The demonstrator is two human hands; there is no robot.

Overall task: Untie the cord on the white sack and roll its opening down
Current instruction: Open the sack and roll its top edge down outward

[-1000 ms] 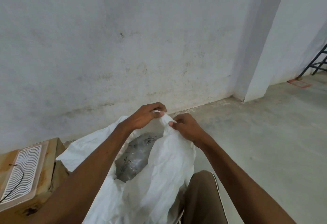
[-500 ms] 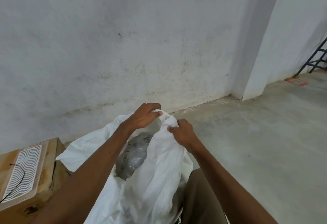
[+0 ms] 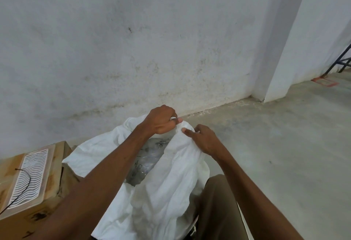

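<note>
Hands have drawn closer at the far rim: left hand [image 3: 161, 121] and right hand [image 3: 201, 138] both pinch the white sack [image 3: 167, 182], standing open on the floor [image 3: 284, 135], so rolling looks underway. No cord visible. Cardboard box [image 3: 28, 192] crowds the left.

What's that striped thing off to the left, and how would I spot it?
Start at the white sack both hands are gripping, then look left to the cardboard box. On its top lies a flat clear pack with wavy white stripes and a thin black wire across it, nothing else there is striped.
</note>
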